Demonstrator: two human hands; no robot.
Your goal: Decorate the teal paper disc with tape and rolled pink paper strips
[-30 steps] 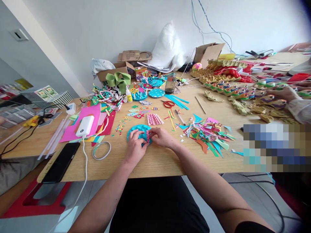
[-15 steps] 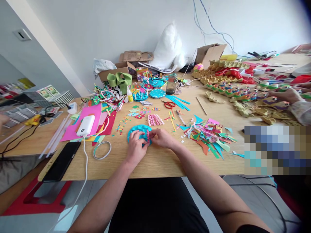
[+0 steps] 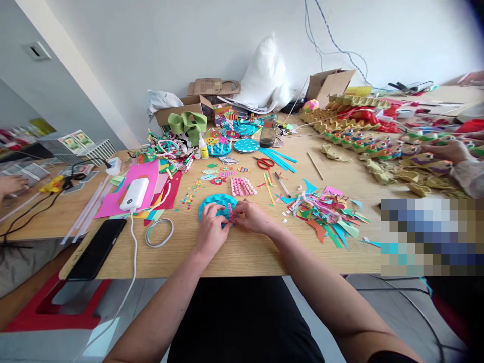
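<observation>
Blue disc [image 3: 217,198]: partly hidden under left hand [image 3: 214,222] | pink strip [image 3: 230,207]: lower end hidden, right hand [image 3: 251,217]'s grip unclear | pixel patch [image 3: 431,237]: contents blurred | co-worker's sleeve [image 3: 469,176]: cut by right edge

A round, bright blue disc [image 3: 212,199] with a raised, uneven surface is laid flat near the desk's [image 3: 181,259] front edge, partly covered by the left hand [image 3: 213,222]. A knobbly pink strip [image 3: 230,208] is seated upon it toward the right side, its near end touched by the right hand's [image 3: 250,216] fingertips.
</observation>
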